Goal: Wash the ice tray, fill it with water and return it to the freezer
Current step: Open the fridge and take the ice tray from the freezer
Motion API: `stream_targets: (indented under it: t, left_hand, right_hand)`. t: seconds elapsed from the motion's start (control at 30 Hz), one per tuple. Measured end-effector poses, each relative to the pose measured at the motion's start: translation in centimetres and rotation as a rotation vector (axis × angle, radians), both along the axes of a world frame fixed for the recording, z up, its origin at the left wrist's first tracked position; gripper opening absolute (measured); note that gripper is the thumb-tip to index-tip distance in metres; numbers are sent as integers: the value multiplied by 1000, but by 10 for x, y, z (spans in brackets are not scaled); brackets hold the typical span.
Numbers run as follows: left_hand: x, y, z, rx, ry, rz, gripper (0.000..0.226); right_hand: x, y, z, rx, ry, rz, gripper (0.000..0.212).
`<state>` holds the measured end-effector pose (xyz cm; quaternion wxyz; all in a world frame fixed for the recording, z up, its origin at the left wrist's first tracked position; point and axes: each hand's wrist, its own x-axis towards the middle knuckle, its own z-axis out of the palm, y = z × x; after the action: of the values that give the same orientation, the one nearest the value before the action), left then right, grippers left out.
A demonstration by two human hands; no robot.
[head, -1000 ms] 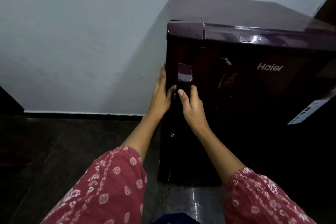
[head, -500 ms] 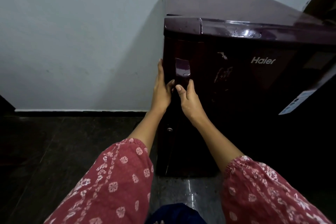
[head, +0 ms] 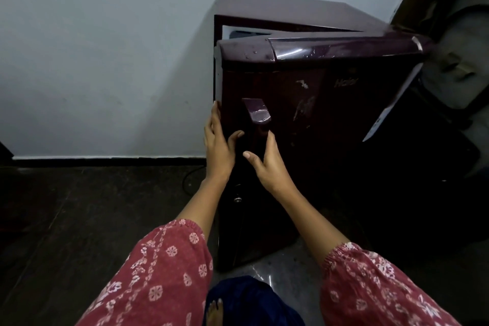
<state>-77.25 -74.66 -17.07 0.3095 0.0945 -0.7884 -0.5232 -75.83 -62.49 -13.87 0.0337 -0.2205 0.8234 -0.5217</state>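
1. Grip: the right hand [head: 267, 167] curls its fingers round the door handle [head: 258, 116]. The left hand [head: 218, 145] lays straight fingers along the door's 9 o'clock edge, thumb on its front.
2. The refrigerator [head: 277, 8], a small glossy maroon cabinet, stands at 1 o'clock on the dark floor [head: 79, 219] against the pale wall [head: 105, 47].
3. Its door [head: 330, 127] is ajar, with white interior showing in the 12 o'clock gap. The front is scuffed.
4. A small metal lock [head: 238, 199] sits at 6 o'clock of the handle.
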Motion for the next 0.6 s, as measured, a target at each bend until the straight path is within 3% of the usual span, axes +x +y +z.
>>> stream_targets:
  t: [0.17,0.4,0.6]
  left_hand:
    - [48,36,0,20,-108,53,84]
    - [105,100,-4,-123,-132,104,96]
    - [147,168,-14,-155,-8,97,85]
  right_hand:
    - [50,40,-16,-26,38,-144,68]
    - [107,95,-38,-124,156,-345,71]
    - [159,145,-53,132,381,-590,79]
